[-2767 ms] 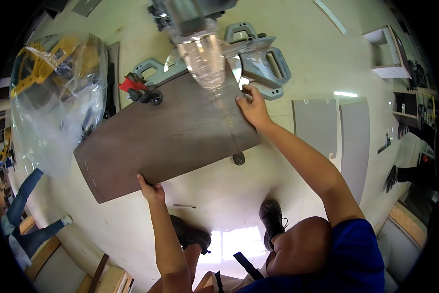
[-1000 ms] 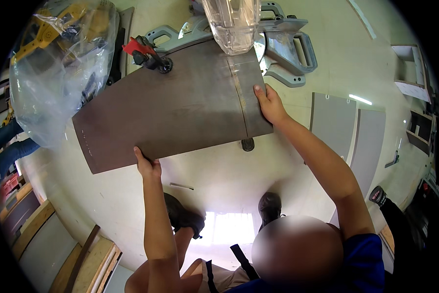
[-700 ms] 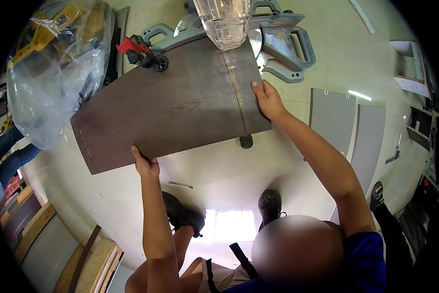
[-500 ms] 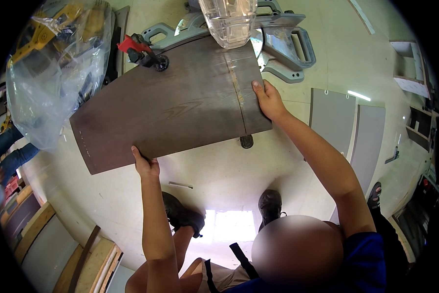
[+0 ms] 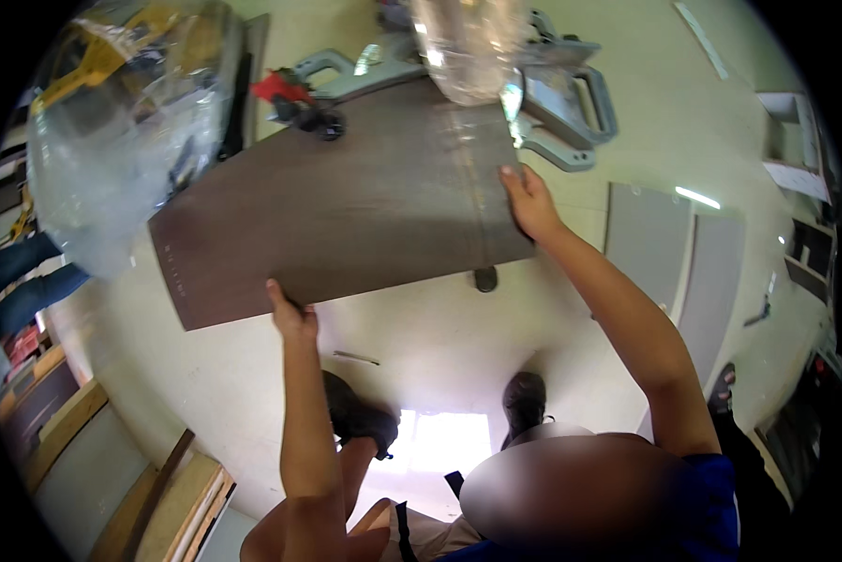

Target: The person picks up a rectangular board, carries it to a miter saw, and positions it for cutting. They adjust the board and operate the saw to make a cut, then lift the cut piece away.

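A wide dark brown wooden board [image 5: 336,220] lies on the grey base of a mitre saw [image 5: 566,103], under its clear blade guard [image 5: 472,47]. A line like a strip of tape crosses the board near its right end. My left hand [image 5: 294,314] grips the near edge, thumb on top and fingers underneath, hidden. At the right end my right hand [image 5: 533,201] is closed round the edge, its thumb on the upper face. A red and black clamp [image 5: 299,103] stands at the board's far edge.
A clear plastic bag [image 5: 130,131] over yellow and black equipment stands at the far left. Grey panels [image 5: 648,244] lie on the floor to the right. Wooden boards [image 5: 149,487] are stacked at lower left. A person's legs in jeans [image 5: 32,290] show at the left edge.
The whole view has shifted slightly, so the board, saw and hands appear a little further right. Both hands keep their hold; the board has not clearly moved against the saw.
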Available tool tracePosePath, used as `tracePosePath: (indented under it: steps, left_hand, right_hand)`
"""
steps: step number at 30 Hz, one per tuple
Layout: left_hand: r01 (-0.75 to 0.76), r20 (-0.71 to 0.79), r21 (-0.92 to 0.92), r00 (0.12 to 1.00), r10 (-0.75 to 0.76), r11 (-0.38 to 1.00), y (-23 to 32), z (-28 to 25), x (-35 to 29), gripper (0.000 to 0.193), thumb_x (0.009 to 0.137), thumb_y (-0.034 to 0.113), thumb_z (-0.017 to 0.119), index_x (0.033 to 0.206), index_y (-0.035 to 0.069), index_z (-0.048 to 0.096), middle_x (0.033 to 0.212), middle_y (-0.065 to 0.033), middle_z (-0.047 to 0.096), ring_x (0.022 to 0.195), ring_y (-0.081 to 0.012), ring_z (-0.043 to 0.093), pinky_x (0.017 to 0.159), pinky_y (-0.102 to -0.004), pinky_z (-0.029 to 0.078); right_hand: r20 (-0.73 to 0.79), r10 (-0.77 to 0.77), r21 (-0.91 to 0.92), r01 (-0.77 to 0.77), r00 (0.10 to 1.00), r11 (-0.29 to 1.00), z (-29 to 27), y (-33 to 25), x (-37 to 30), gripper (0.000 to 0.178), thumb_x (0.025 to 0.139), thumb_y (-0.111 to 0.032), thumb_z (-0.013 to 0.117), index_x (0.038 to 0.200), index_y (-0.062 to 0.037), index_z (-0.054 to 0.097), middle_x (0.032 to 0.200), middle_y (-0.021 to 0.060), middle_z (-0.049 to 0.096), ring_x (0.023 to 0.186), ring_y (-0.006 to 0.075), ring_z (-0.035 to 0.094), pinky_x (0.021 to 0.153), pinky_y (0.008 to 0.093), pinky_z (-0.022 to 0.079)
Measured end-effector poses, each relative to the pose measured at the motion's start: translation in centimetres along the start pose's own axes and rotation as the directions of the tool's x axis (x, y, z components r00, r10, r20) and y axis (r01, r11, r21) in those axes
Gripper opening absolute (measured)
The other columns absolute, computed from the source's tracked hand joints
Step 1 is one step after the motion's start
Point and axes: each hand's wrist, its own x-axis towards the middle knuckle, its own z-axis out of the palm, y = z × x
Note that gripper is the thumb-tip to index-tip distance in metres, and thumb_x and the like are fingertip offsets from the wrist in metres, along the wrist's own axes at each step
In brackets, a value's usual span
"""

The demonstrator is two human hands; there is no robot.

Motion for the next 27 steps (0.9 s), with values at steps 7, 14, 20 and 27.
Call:
tracePosePath:
  steps: [7, 14, 20, 27]
  left_hand:
    - [0.019, 0.002, -0.121, 1.0, -0.019, 0.992, 0.9, 0.1, -0.7, 0.042, 0.099, 0.027, 0.058, 0.131, 0.002, 0.049, 0.128, -0.0093, 0.059, 0.115, -0.0245, 0.06, 0.092, -0.0365, 0.056]
    - [0.349, -0.01, 0.547, 0.912, -0.411, 0.761, 5.4, -0.6, -3.3, 0.077, 0.097, 0.065, 0.038, 0.143, 0.003, 0.036, 0.13, -0.0178, 0.058, 0.117, -0.032, 0.059, 0.098, -0.0459, 0.048]
    - [0.257, 0.017, 0.736, 0.918, -0.397, 0.627, 7.2, -1.4, -2.4, 0.057, 0.102, 0.043, 0.047, 0.134, -0.003, 0.037, 0.113, -0.0257, 0.065, 0.099, -0.0331, 0.069, 0.081, -0.0433, 0.059]
    - [0.28, -0.154, 0.888, 0.928, -0.338, 0.365, 8.7, 1.5, -4.8, 0.047, 0.098, 0.038, 0.056, 0.123, -0.002, 0.05, 0.091, -0.0194, 0.071, 0.075, -0.0259, 0.072, 0.066, -0.0373, 0.059]
  right_hand:
    - [0.046, 0.055, 0.056, -0.058, 0.997, 0.997, -0.1, -2.3, -0.8, 0.047, 0.102, -0.042, 0.05, 0.112, 0.003, 0.06, 0.094, 0.0105, 0.066, 0.088, 0.0154, 0.058, 0.084, 0.0319, 0.047]
    - [0.021, 0.028, 0.051, -0.029, 0.999, 0.998, -0.5, -3.0, -1.0, 0.045, 0.103, -0.04, 0.05, 0.11, 0.0031, 0.06, 0.093, 0.0098, 0.066, 0.087, 0.0143, 0.057, 0.083, 0.0311, 0.047]
    - [0.049, 0.019, 0.036, -0.021, 0.999, 0.999, 0.1, -2.5, -0.5, 0.043, 0.103, -0.038, 0.049, 0.11, 0.0029, 0.059, 0.092, 0.0097, 0.066, 0.085, 0.0137, 0.057, 0.081, 0.0306, 0.047]
    - [0.037, 0.003, 0.063, -0.005, 0.999, 0.998, -0.3, -1.8, -0.6, 0.046, 0.102, -0.041, 0.049, 0.109, 0.0036, 0.059, 0.092, 0.0124, 0.066, 0.086, 0.0165, 0.058, 0.083, 0.0325, 0.047]
